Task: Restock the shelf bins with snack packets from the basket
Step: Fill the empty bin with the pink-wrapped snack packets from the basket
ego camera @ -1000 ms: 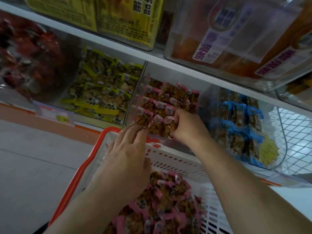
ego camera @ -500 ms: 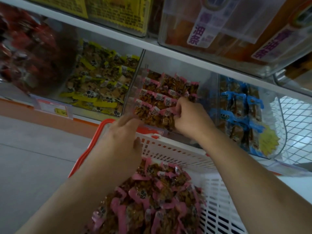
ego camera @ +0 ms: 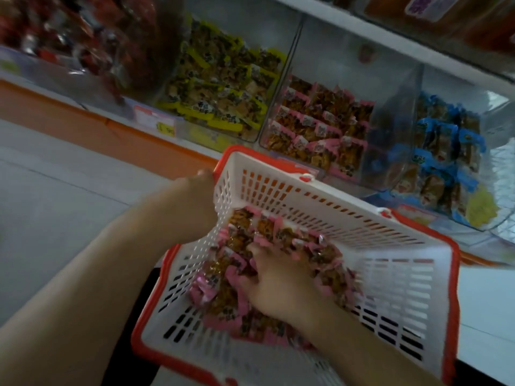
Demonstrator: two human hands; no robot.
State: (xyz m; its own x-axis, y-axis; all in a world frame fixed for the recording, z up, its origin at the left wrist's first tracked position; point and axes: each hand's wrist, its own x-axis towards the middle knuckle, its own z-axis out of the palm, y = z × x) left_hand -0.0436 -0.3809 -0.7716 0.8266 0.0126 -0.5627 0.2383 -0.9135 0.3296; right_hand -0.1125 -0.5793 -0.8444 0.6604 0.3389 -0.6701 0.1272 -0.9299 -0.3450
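Shop aisle: pale grey floor [ego camera: 55, 196] at left, orange plinth [ego camera: 83, 118] beneath a white shelf [ego camera: 390, 40]. Clear plastic shelf bins stand side by side, holding red packets [ego camera: 83, 43], yellow packets [ego camera: 223, 87], pink-edged snack packets [ego camera: 320, 126] and blue packets [ego camera: 440, 154]. Just before them, a white slotted plastic basket with orange rim [ego camera: 306, 196] is tilted. Left hand [ego camera: 195, 201] holds its far-left corner; its grip is hidden behind the wall. Right hand [ego camera: 276, 277] is dug into the loose pink packets [ego camera: 223, 288] inside the basket, fingers curled among them.

Pink-packet bin [ego camera: 315, 129] open on top — basket rim [ego camera: 278, 165] blocks its front.
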